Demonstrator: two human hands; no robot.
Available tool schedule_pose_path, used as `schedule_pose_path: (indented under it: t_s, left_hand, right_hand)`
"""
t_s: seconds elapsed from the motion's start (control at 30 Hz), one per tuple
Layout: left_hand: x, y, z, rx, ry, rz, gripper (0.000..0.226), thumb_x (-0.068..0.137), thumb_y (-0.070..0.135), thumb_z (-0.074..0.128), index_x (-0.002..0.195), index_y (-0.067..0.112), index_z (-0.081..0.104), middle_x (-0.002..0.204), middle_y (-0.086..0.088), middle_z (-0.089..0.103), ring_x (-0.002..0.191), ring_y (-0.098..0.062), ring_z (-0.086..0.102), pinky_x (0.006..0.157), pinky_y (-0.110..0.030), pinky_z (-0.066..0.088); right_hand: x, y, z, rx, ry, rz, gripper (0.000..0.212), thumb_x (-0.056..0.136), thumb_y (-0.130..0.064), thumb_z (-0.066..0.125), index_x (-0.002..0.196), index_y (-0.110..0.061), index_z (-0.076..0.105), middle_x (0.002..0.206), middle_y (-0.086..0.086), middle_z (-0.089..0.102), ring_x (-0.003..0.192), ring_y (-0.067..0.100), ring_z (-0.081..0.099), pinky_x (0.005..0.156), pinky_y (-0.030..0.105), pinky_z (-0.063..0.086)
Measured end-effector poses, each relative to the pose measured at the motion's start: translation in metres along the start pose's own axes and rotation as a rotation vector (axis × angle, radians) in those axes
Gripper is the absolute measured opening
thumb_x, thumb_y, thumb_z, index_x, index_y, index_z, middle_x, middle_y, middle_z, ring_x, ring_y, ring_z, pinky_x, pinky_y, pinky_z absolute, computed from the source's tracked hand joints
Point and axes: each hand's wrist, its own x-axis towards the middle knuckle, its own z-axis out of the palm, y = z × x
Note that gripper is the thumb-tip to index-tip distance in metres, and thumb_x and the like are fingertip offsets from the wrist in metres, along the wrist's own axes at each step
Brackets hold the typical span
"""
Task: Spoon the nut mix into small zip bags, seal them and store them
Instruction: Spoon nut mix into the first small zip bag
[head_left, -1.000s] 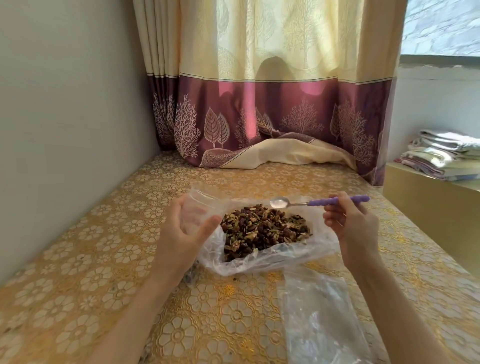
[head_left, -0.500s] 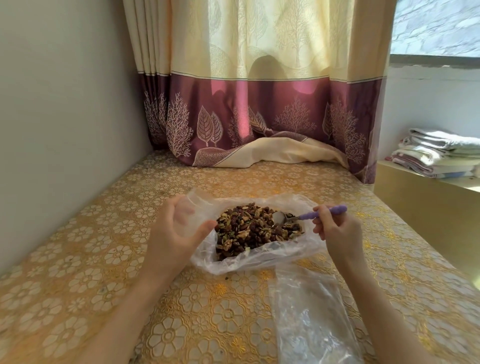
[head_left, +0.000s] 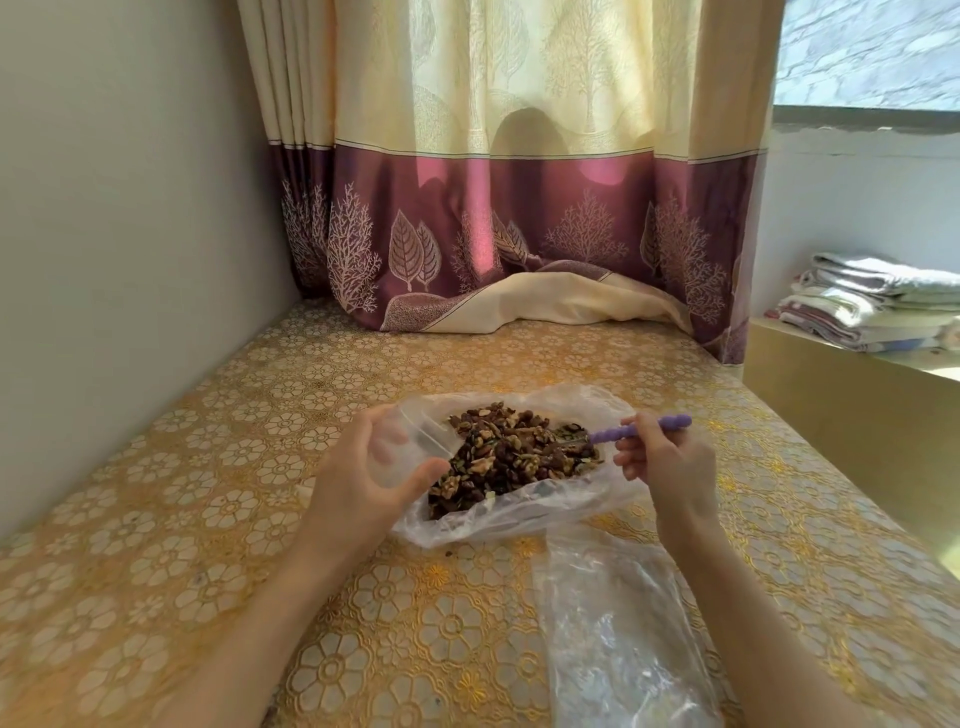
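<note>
Over the nut mix (head_left: 511, 457), right hand (head_left: 662, 457) grasps the purple spoon (head_left: 641, 428); left hand (head_left: 363, 467) holds an empty zip bag (head_left: 410, 441). No bags look filled yet.

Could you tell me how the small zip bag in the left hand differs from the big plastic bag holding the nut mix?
The small zip bag is held up off the table by the left hand and looks empty; the big plastic bag lies on the table, spread open, full of nut mix. The small one is far smaller. Both are clear plastic.
</note>
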Motion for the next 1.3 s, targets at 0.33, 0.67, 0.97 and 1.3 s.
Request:
schedule_pose_path:
  t_s: [0.33, 0.67, 0.97, 1.3]
  left_hand:
    - [0.001, -0.002, 0.002, -0.024, -0.023, -0.017, 0.074, 0.056, 0.07, 0.057, 0.117, 0.029, 0.042, 0.103, 0.022, 0.05, 0.094, 0.008, 0.047, 0.071, -0.013, 0.034]
    - [0.003, -0.009, 0.004, -0.035, -0.055, -0.043, 0.054, 0.055, 0.074, 0.058, 0.101, 0.054, 0.037, 0.102, 0.026, 0.05, 0.094, 0.009, 0.048, 0.07, -0.012, 0.034]
    - [0.002, -0.007, 0.005, -0.166, -0.082, -0.06, 0.074, 0.055, 0.067, 0.066, 0.117, 0.035, 0.043, 0.105, 0.009, 0.059, 0.087, -0.008, 0.063, 0.07, -0.026, 0.056]
    - [0.003, -0.002, 0.001, -0.182, 0.04, -0.068, 0.076, 0.062, 0.059, 0.066, 0.125, 0.026, 0.042, 0.105, 0.02, 0.054, 0.1, -0.004, 0.055, 0.086, -0.031, 0.049]
  right_hand:
    - [0.003, -0.005, 0.0, 0.196, 0.105, 0.069, 0.029, 0.097, -0.014, 0.047, 0.076, -0.002, 0.063, 0.073, 0.017, 0.069, 0.053, 0.015, 0.051, 0.047, 0.02, 0.041]
    - [-0.033, -0.038, 0.026, 0.294, -0.153, -0.083, 0.032, 0.098, -0.015, 0.048, 0.072, -0.007, 0.066, 0.07, 0.011, 0.072, 0.052, 0.013, 0.054, 0.047, 0.019, 0.045]
    - [-0.059, -0.043, 0.043, 0.261, -0.514, -0.211, 0.023, 0.088, -0.021, 0.051, 0.091, -0.006, 0.068, 0.088, 0.013, 0.074, 0.066, 0.018, 0.063, 0.059, 0.024, 0.054]
    - [-0.036, -0.036, 0.027, 0.43, -0.32, -0.095, 0.016, 0.095, -0.007, 0.048, 0.095, -0.003, 0.064, 0.084, 0.014, 0.074, 0.063, 0.015, 0.062, 0.059, 0.021, 0.052]
